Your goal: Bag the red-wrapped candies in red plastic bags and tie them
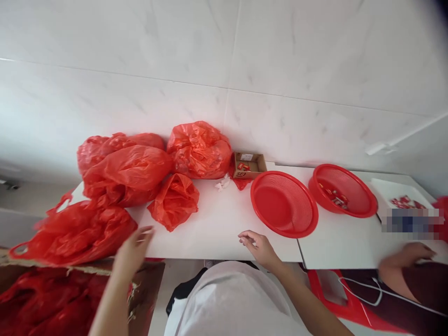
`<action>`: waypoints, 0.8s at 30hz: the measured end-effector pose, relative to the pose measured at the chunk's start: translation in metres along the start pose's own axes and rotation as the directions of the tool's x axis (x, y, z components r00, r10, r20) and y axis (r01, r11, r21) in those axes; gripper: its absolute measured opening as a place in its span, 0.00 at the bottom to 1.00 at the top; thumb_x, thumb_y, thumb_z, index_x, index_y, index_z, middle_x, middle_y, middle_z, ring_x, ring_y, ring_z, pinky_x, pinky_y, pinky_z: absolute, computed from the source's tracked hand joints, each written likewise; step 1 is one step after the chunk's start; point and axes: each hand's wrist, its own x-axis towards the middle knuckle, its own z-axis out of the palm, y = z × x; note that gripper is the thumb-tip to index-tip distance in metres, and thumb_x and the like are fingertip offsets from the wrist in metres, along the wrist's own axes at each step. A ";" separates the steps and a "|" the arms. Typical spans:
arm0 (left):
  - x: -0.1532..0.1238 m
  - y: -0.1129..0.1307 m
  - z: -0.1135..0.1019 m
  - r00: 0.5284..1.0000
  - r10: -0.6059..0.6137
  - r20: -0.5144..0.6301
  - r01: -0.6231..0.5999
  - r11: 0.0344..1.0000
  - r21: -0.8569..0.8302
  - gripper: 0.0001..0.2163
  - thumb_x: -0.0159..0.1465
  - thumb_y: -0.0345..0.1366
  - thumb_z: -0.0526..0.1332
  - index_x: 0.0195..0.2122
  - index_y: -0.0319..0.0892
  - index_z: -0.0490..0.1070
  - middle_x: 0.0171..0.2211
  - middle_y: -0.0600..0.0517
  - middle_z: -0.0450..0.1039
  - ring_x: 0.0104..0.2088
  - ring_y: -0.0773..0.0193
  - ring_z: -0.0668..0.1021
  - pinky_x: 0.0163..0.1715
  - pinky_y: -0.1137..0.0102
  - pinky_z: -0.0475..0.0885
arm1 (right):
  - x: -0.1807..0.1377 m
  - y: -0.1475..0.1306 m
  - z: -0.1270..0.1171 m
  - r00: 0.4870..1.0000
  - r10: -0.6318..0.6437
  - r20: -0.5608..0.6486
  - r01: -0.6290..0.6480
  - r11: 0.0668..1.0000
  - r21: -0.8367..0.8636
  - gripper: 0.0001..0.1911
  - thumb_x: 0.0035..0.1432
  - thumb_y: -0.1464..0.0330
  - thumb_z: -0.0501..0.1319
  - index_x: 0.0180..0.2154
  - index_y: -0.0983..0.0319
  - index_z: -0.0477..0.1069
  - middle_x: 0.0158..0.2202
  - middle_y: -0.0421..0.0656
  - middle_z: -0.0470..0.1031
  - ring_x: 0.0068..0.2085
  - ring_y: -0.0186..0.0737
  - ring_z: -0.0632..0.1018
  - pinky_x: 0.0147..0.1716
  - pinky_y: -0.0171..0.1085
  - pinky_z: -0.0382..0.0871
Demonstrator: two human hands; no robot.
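Red bags [128,170], cardboard box [249,174], two baskets [280,205]

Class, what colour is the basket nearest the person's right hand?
The basket is red, shown best in the head view.

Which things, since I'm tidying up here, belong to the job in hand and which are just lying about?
Probably part of the job:
big red bag beside the left hand
small open red bag
nearer red basket by the right hand
other red basket, holding small pieces

Seemingly just lying about:
crumpled white scrap
white cable
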 end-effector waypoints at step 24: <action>-0.046 0.215 0.217 0.782 0.017 0.623 0.033 0.997 -0.069 0.29 0.63 0.54 0.51 0.62 0.45 0.57 0.45 0.46 0.78 0.42 0.55 0.80 0.43 0.64 0.70 | 0.023 0.269 -0.358 0.438 0.373 -0.818 -0.502 0.856 0.121 0.42 0.36 0.58 0.68 0.55 0.65 0.68 0.54 0.63 0.71 0.50 0.69 0.75 0.47 0.61 0.66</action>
